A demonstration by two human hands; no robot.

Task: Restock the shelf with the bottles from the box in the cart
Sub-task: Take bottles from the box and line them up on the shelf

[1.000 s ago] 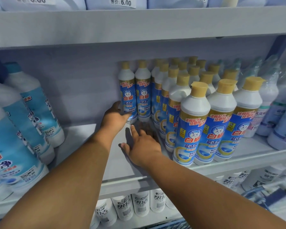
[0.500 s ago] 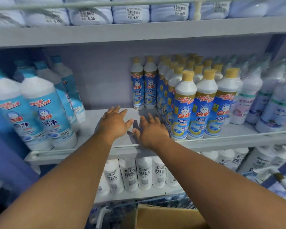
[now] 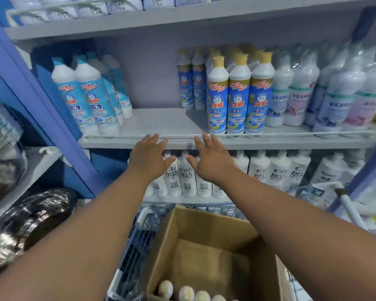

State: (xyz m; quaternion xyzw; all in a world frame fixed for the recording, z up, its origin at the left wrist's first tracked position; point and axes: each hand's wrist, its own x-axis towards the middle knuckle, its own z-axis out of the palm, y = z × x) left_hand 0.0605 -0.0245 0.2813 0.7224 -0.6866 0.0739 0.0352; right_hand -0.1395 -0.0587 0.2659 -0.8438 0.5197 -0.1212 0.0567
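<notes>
Your left hand [image 3: 149, 160] and right hand [image 3: 211, 161] hover empty, fingers spread wide; reaching carelessly into the brown cardboard box [image 3: 206, 253] could topple its yellow-capped bottles [image 3: 186, 293].

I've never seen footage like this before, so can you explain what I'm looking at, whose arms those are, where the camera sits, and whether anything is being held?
There is no machine here. A person wears a camera on the head, so you look forward and down along their own arms. The left hand and right hand are both open, fingers spread, holding nothing, in front of the shelf edge. On that shelf stand yellow-capped bottles, with a bare gap to their left, then blue-capped bottles. Below is a cardboard box sitting in a wire cart; a few pale bottle tops show at its bottom edge, probably the stock to shelve.
</notes>
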